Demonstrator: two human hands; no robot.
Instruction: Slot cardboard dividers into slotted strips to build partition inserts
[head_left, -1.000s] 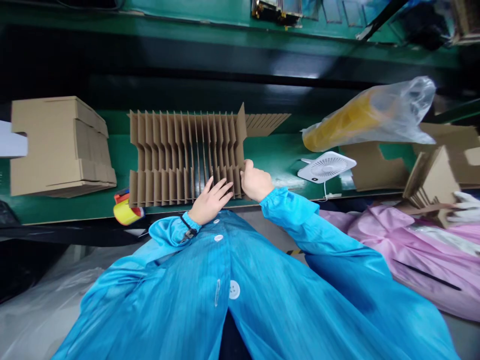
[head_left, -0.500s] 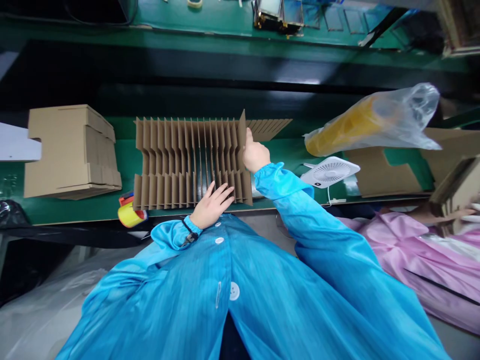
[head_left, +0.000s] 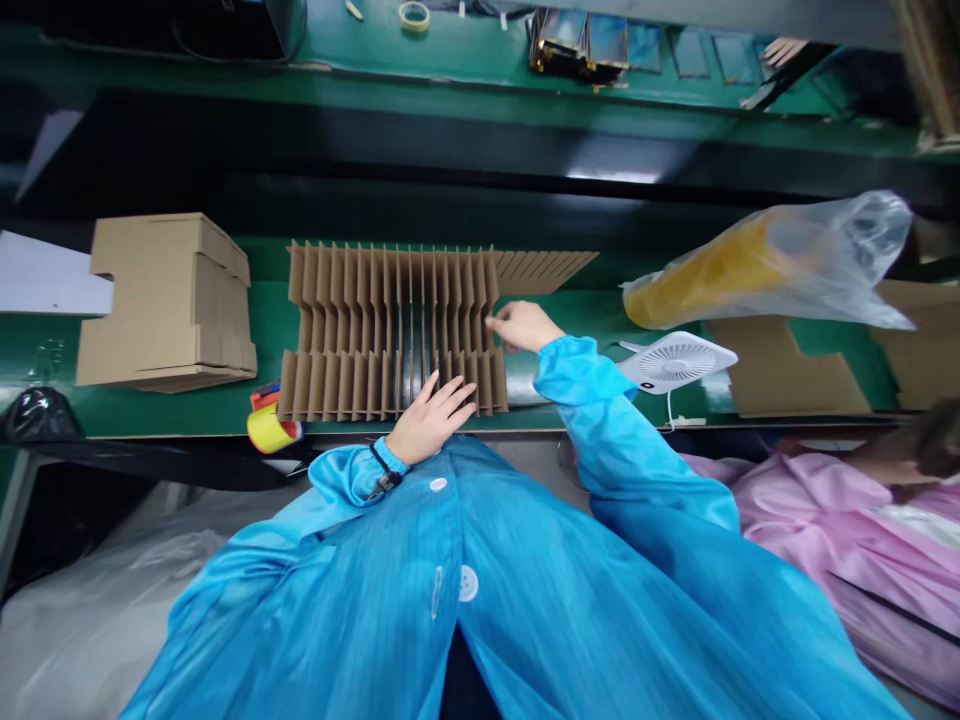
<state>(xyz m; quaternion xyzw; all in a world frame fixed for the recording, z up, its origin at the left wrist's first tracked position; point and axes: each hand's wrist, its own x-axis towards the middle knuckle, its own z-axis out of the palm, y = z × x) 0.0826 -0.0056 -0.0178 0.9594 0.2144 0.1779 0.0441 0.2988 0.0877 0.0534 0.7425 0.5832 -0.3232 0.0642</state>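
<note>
A cardboard divider insert (head_left: 345, 385) stands on the green bench in front of me, its many upright slats running side by side with a notch across their middle. My left hand (head_left: 431, 418) rests with fingers spread on the front edges of the slats, right of centre. At the insert's right end, the bent fingers of my right hand (head_left: 529, 326) pinch the end slat at its notch. Behind that hand, a slotted cardboard strip (head_left: 544, 268) extends to the right.
Folded cardboard pieces (head_left: 154, 300) are stacked at left, near a yellow tape roll (head_left: 271, 430). To the right are a white fan (head_left: 671, 362), a bagged yellow roll (head_left: 697, 275) and flat cardboard (head_left: 787, 370). A co-worker's pink sleeve (head_left: 817, 500) shows beyond.
The end slat, earlier sticking up higher in my right hand, now sits level with the others. My right hand has moved lower, to its notch. My left hand stays on the slats.
</note>
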